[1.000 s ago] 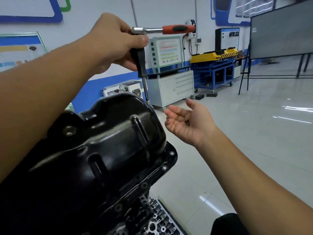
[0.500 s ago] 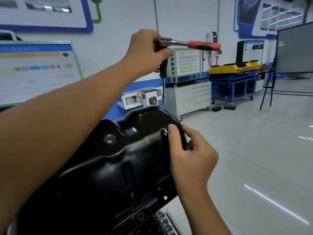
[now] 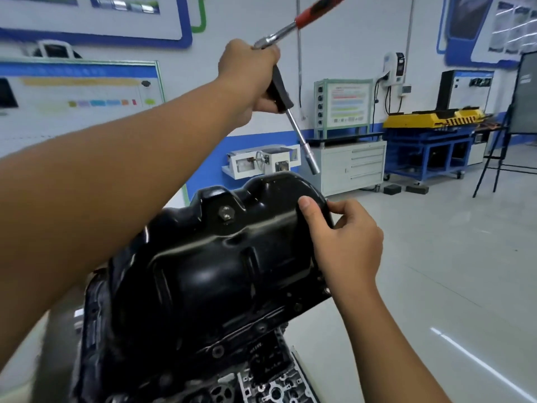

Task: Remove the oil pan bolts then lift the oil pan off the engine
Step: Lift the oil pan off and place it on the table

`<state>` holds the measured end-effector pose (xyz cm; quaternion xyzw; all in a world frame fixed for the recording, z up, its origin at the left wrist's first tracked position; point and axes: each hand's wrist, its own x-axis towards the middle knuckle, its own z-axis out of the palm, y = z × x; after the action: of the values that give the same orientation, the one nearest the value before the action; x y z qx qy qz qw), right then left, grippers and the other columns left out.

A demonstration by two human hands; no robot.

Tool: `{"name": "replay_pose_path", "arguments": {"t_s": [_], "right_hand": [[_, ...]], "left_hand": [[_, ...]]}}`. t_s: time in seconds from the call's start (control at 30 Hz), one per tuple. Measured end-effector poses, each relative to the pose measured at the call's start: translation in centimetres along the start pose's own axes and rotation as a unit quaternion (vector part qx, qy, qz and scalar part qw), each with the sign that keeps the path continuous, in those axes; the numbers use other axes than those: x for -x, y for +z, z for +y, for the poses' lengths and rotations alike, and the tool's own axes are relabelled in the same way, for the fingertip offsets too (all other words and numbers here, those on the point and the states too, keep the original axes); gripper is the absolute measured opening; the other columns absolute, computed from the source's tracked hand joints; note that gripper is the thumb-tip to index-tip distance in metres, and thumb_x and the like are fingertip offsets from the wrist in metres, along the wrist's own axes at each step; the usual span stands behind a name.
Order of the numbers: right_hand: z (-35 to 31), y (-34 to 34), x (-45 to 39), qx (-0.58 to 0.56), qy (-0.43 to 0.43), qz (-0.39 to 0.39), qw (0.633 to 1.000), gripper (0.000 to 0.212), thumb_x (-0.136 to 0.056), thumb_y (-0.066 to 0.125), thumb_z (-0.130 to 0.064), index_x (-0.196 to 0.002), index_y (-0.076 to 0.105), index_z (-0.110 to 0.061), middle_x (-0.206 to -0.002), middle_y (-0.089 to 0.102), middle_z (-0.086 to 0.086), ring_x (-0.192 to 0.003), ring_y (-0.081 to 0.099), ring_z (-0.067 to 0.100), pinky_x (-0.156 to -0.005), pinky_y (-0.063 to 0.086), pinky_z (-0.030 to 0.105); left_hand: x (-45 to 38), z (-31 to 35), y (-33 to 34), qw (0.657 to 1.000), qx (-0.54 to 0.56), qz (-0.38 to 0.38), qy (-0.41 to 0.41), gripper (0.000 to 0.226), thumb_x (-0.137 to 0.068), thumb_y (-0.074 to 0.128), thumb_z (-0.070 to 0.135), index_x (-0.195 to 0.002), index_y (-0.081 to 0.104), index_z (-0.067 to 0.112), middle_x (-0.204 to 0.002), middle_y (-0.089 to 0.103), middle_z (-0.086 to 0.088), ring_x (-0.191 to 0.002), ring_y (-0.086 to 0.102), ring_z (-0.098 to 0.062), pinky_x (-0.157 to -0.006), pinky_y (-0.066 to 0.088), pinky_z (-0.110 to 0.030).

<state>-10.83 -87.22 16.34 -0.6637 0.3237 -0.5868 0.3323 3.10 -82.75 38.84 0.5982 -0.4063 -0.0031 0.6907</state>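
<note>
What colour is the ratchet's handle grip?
Red, on the ratchet held by the left hand; head view.

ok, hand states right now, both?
Left hand: closed, gripping the ratchet wrench, raised clear of the oil pan.
Right hand: closed, gripping the oil pan's far edge.

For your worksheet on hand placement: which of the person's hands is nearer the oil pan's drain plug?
Right. The right hand grips the oil pan edge beside the drain plug; the left hand holds the ratchet wrench raised above.

Glossy black metal oil pan (image 3: pixel 203 266); chrome ratchet (image 3: pixel 302 141), polished floor (image 3: pixel 450 242).
</note>
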Motion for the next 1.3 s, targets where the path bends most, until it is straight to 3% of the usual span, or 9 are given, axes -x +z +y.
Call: {"name": "replay_pose_path", "arguments": {"t_s": [0.1,0.27,0.5,0.7,0.77,0.93,1.0,1.1,1.3], "right_hand": [[-0.6,-0.2,-0.5,-0.019,0.013,-0.029,0.999,0.056,-0.066,0.063,-0.086,-0.083,0.060,-0.032,-0.070,0.060,-0.010,-0.069,0.060,0.007,-0.056,0.039,0.029],[-1.6,-0.8,-2.3,-0.069,0.088,-0.102,0.988,0.070,-0.048,0.075,-0.088,-0.082,0.064,-0.027,-0.081,0.069,-0.012,-0.077,0.066,0.010,-0.066,0.051,0.034],[-2.4,-1.7,-3.6,-0.065,0.132,-0.196,0.969,0.079,-0.036,0.078,-0.092,-0.039,0.046,-0.020,-0.041,0.040,-0.014,-0.043,0.043,0.013,-0.052,0.033,0.030],[-1.5,-1.5,-3.8,-0.093,0.176,-0.254,0.946,0.096,-0.022,0.079,-0.093,-0.080,0.072,-0.016,-0.055,0.070,-0.012,-0.052,0.069,0.011,-0.039,0.043,0.018],[-1.1,-1.4,-4.1,-0.093,0.186,-0.285,0.936,0.100,-0.026,0.078,-0.094,-0.088,0.074,-0.017,-0.062,0.074,-0.011,-0.067,0.072,0.017,-0.050,0.048,0.023],[-0.1,-1.0,-5.1,-0.091,0.166,-0.367,0.911,0.094,-0.040,0.067,-0.101,-0.087,0.078,-0.020,-0.069,0.076,-0.008,-0.049,0.068,0.007,-0.040,0.047,0.020],[0.2,-0.5,-5.5,-0.124,0.163,-0.403,0.892,0.091,-0.051,0.056,-0.104,-0.098,0.081,-0.030,-0.093,0.081,-0.001,-0.077,0.078,0.015,-0.068,0.059,0.034],[0.6,0.5,-5.8,-0.207,0.190,-0.418,0.864,0.083,-0.079,0.044,-0.093,-0.120,0.076,-0.029,-0.118,0.077,0.009,-0.107,0.075,0.027,-0.097,0.055,0.045],[1.6,3.1,-7.7,-0.268,0.220,-0.412,0.843,0.057,-0.091,0.050,-0.074,-0.092,0.083,-0.027,-0.088,0.078,0.005,-0.076,0.076,0.021,-0.058,0.061,0.032]], "left_hand": [[1.5,0.1,-2.8,0.998,0.024,0.030,-0.056,0.017,-0.104,0.056,0.020,-0.111,0.048,0.006,-0.093,0.056,-0.015,-0.066,0.071,-0.029,-0.056,0.062,-0.044],[6.0,-0.7,-8.8,0.987,0.040,0.049,-0.147,0.010,-0.107,0.050,0.021,-0.101,0.050,0.012,-0.071,0.042,-0.004,-0.042,0.047,-0.014,-0.048,0.051,-0.027],[16.0,-4.0,-18.1,0.963,0.015,0.132,-0.233,0.020,-0.104,0.054,0.018,-0.086,0.046,0.019,-0.064,0.028,0.002,-0.039,0.026,-0.006,-0.032,0.022,-0.016],[21.0,-8.3,-19.2,0.958,0.023,0.194,-0.210,0.024,-0.092,0.075,0.013,-0.095,0.051,0.015,-0.068,0.043,-0.001,-0.035,0.030,-0.003,-0.031,0.021,-0.015],[21.4,-8.5,-18.9,0.960,0.020,0.199,-0.194,0.027,-0.091,0.078,0.021,-0.102,0.055,0.014,-0.064,0.049,0.000,-0.035,0.034,-0.003,-0.031,0.023,-0.016],[22.5,-9.7,-19.0,0.954,-0.023,0.200,-0.224,0.047,-0.078,0.078,0.066,-0.082,0.061,0.022,-0.050,0.046,0.010,-0.035,0.034,-0.009,-0.035,0.026,-0.018],[22.5,-10.0,-18.7,0.950,-0.040,0.216,-0.223,0.058,-0.069,0.077,0.077,-0.080,0.059,0.023,-0.055,0.047,0.006,-0.039,0.037,-0.012,-0.038,0.029,-0.021],[21.7,-10.2,-18.6,0.949,-0.063,0.215,-0.222,0.070,-0.063,0.074,0.083,-0.092,0.064,0.020,-0.058,0.048,0.001,-0.040,0.039,-0.016,-0.039,0.031,-0.024],[17.4,-11.6,-19.0,0.953,-0.087,0.216,-0.194,0.059,-0.065,0.075,0.079,-0.081,0.070,0.023,-0.056,0.052,-0.002,-0.042,0.043,-0.017,-0.042,0.031,-0.025]]}}
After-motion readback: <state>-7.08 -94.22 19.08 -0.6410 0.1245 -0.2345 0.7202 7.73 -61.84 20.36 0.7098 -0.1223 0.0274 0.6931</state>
